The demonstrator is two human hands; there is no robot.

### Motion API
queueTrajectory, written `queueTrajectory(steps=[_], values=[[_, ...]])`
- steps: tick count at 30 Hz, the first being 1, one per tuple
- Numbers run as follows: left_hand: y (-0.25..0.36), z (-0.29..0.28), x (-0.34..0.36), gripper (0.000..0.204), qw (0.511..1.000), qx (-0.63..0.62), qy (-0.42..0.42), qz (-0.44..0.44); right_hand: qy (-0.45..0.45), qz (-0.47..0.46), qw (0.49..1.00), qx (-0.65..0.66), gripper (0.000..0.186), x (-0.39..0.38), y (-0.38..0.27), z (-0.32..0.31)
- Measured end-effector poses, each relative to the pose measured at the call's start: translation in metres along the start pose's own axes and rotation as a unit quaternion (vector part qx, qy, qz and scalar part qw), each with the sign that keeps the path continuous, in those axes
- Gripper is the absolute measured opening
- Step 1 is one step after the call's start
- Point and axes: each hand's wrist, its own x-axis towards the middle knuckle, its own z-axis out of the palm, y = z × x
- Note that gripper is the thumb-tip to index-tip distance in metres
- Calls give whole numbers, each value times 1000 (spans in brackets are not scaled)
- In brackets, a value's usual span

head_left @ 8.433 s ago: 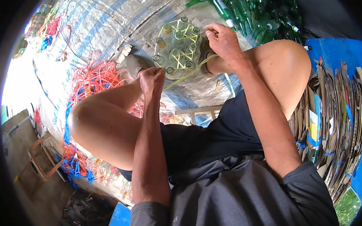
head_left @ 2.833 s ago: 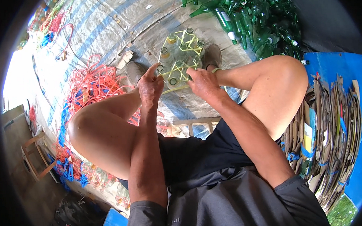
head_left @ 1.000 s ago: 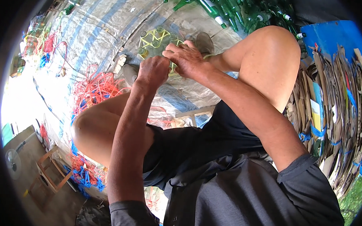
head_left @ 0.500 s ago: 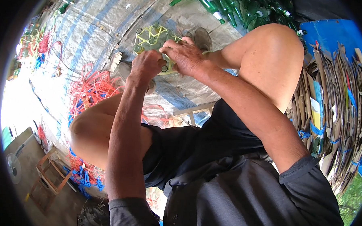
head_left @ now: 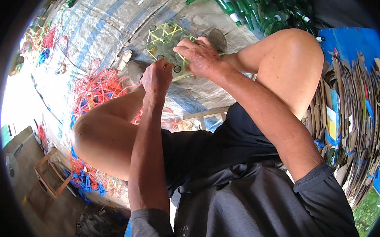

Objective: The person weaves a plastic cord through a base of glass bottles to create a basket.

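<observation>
Between my feet on the ground stands a bundle of clear glass bottles point(head_left: 165, 38), their mouths upward. Yellow-green strapping point(head_left: 174, 29) runs between and around the bottle necks. At the bundle's near edge my left hand point(head_left: 157, 77) is closed in a pinch beside a bottle mouth point(head_left: 177, 69); what its fingers hold is hidden. My right hand point(head_left: 199, 56) lies over the right side of the bundle, its fingers bent around the bottle tops and strapping there.
A tangle of red plastic straps point(head_left: 99, 89) lies at the left. Green bottles point(head_left: 245, 11) are heaped at the far right. Stacked flattened cardboard point(head_left: 353, 121) stands on the right by a blue panel point(head_left: 350, 38). A wooden frame point(head_left: 51, 176) leans at the lower left.
My left hand has shifted slightly right and toward me, uncovering more of the near bottles. My right hand stays over the right side of the bundle.
</observation>
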Motion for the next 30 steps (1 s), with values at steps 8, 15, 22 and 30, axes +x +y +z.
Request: queueTrajectory(steps=[8,15,22,30], values=[[-17,15,-19,29,972,-177,-2,-157,-23,-1,1000,11,56,4,1,-4],[-50,45,-23,26,943,-291,4,-161,-40,-28,999,-15,59,11,1,-8],[-61,69,-20,25,924,-339,20,-179,-85,-124,986,-65,31,31,-11,-12],[-51,76,-17,25,908,-370,63,-187,-246,-72,965,-55,26,49,-19,6]])
